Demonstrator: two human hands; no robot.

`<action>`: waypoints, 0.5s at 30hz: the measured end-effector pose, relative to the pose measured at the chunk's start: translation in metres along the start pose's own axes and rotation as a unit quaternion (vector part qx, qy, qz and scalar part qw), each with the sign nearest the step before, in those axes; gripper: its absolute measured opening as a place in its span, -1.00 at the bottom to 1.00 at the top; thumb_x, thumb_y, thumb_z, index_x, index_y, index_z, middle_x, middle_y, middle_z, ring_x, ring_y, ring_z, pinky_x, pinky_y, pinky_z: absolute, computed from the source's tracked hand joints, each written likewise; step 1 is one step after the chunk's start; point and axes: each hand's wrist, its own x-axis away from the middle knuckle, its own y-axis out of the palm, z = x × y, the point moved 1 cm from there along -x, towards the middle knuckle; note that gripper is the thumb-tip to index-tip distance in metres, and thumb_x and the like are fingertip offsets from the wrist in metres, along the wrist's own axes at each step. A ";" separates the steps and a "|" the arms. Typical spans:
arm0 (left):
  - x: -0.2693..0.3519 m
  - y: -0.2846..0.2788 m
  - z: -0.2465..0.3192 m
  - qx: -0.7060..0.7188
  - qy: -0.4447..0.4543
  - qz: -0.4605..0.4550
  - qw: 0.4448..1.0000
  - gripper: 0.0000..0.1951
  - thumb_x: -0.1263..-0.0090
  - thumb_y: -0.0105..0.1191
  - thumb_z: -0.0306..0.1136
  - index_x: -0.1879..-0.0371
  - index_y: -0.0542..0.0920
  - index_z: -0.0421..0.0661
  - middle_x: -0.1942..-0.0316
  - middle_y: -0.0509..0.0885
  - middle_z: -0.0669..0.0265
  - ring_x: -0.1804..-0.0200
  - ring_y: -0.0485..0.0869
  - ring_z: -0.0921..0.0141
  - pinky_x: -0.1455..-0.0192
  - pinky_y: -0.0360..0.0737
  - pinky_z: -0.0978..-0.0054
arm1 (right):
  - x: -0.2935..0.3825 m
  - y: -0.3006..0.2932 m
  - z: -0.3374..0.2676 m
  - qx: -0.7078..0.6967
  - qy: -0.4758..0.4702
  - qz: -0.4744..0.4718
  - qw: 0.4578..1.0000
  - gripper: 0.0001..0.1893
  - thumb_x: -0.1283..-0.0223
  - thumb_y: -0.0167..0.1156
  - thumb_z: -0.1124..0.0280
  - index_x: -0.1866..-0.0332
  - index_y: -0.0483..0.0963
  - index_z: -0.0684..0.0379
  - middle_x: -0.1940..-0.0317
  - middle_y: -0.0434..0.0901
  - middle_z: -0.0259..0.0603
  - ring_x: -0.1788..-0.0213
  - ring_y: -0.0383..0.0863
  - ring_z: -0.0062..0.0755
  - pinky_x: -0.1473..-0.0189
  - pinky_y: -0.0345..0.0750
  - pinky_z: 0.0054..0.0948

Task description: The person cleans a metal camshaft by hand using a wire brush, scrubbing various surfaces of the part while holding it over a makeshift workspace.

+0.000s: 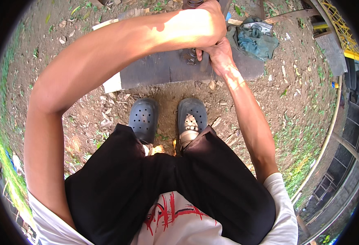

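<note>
My left arm reaches across the top of the view, and my left hand (213, 23) is bent over a dark metal part (194, 3). Its fingers are mostly hidden behind the wrist. Just below it, my right hand (221, 56) meets the left hand with its fingers curled. A blurred greyish shape shows under those fingers, too unclear to name. Beside the right fingertips, a metal fitting (192, 56) stands over a dark board (155, 69) on the ground. What either hand grips is hidden.
A crumpled green-blue cloth (256, 41) lies at the board's right, with a silver metal part (260, 27) on it. My grey clogs (143, 118) rest on leaf-strewn soil. A pale wood piece (112, 83) adjoins the board's left. A bamboo pole (328, 137) runs along the right.
</note>
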 end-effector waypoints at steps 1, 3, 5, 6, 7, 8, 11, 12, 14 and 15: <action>0.001 0.000 0.000 -0.008 -0.002 -0.001 1.000 -0.72 -0.21 0.38 -0.22 0.11 0.75 0.02 0.27 0.74 0.33 0.18 0.75 0.34 0.13 0.66 0.29 | 0.000 0.000 0.000 0.000 0.000 -0.005 1.000 -0.93 -0.24 0.25 0.72 0.22 0.56 0.36 0.46 0.65 -0.13 0.48 0.62 -0.39 0.42 0.56 -0.35; 0.005 0.003 0.001 -0.025 -0.005 -0.005 1.000 -0.72 -0.20 0.38 -0.22 0.13 0.74 0.03 0.29 0.73 0.34 0.20 0.74 0.35 0.14 0.66 0.31 | -0.001 0.002 0.000 0.000 0.003 -0.015 1.000 -0.88 -0.25 0.23 0.73 0.15 0.54 0.34 0.45 0.65 -0.16 0.47 0.62 -0.40 0.42 0.56 -0.35; 0.012 0.010 0.002 -0.046 -0.012 -0.008 0.999 -0.73 -0.18 0.39 -0.22 0.15 0.74 0.03 0.32 0.72 0.35 0.23 0.74 0.35 0.15 0.66 0.32 | -0.002 0.005 0.000 -0.009 -0.002 -0.019 1.000 -0.81 -0.26 0.22 0.73 0.05 0.51 0.32 0.42 0.64 -0.18 0.47 0.62 -0.40 0.42 0.57 -0.35; 0.014 0.013 0.004 -0.058 -0.013 0.003 0.998 -0.73 -0.18 0.40 -0.22 0.15 0.74 0.03 0.33 0.71 0.35 0.24 0.74 0.36 0.16 0.66 0.33 | -0.001 0.004 0.000 -0.010 -0.004 -0.017 1.000 -0.77 -0.27 0.21 0.72 0.00 0.50 0.31 0.40 0.64 -0.19 0.47 0.62 -0.40 0.42 0.57 -0.35; 0.016 0.016 0.005 -0.063 -0.017 0.031 0.997 -0.73 -0.17 0.40 -0.22 0.16 0.73 0.04 0.34 0.71 0.36 0.25 0.73 0.36 0.17 0.66 0.34 | 0.000 0.003 -0.001 -0.019 -0.002 -0.010 1.000 -0.74 -0.27 0.22 0.72 -0.03 0.48 0.30 0.39 0.64 -0.20 0.47 0.62 -0.41 0.42 0.57 -0.36; 0.019 0.020 0.008 -0.053 -0.017 0.089 0.994 -0.73 -0.17 0.41 -0.22 0.17 0.73 0.04 0.36 0.70 0.36 0.26 0.73 0.36 0.17 0.66 0.34 | 0.001 0.001 -0.002 -0.027 -0.001 -0.003 1.000 -0.72 -0.27 0.22 0.72 -0.06 0.46 0.29 0.38 0.64 -0.20 0.46 0.61 -0.42 0.42 0.57 -0.37; 0.032 0.050 0.013 0.102 0.061 0.422 0.899 -0.85 -0.20 0.36 -0.26 0.35 0.71 0.01 0.38 0.68 0.34 0.31 0.71 0.37 0.18 0.64 0.36 | 0.003 0.010 -0.005 -0.076 -0.007 0.049 0.996 -0.74 -0.22 0.29 0.69 0.00 0.49 0.30 0.33 0.68 -0.19 0.49 0.60 -0.49 0.43 0.58 -0.41; 0.044 0.057 0.017 0.149 0.074 0.490 0.856 -0.84 -0.20 0.38 -0.25 0.38 0.68 -0.01 0.39 0.67 0.35 0.31 0.69 0.36 0.19 0.63 0.36 | 0.004 0.013 -0.004 -0.098 -0.011 0.073 0.993 -0.76 -0.19 0.32 0.67 0.05 0.51 0.31 0.31 0.70 -0.18 0.50 0.59 -0.52 0.43 0.59 -0.43; 0.067 0.079 0.028 0.221 0.052 0.617 0.753 -0.71 -0.24 0.41 -0.16 0.35 0.60 -0.08 0.41 0.61 0.31 0.28 0.65 0.34 0.21 0.62 0.39 | 0.002 -0.003 -0.003 -0.041 0.014 0.021 0.999 -0.74 -0.19 0.34 0.66 0.03 0.52 0.32 0.28 0.71 -0.18 0.48 0.60 -0.53 0.38 0.61 -0.44; 0.066 0.110 0.045 0.368 -0.056 0.621 0.690 -0.53 -0.25 0.43 -0.01 0.16 0.60 -0.16 0.33 0.65 0.25 0.08 0.67 0.31 0.09 0.64 0.31 | 0.002 -0.010 0.000 -0.011 0.029 -0.006 0.999 -0.74 -0.19 0.34 0.65 0.02 0.52 0.33 0.27 0.72 -0.17 0.46 0.60 -0.54 0.36 0.62 -0.44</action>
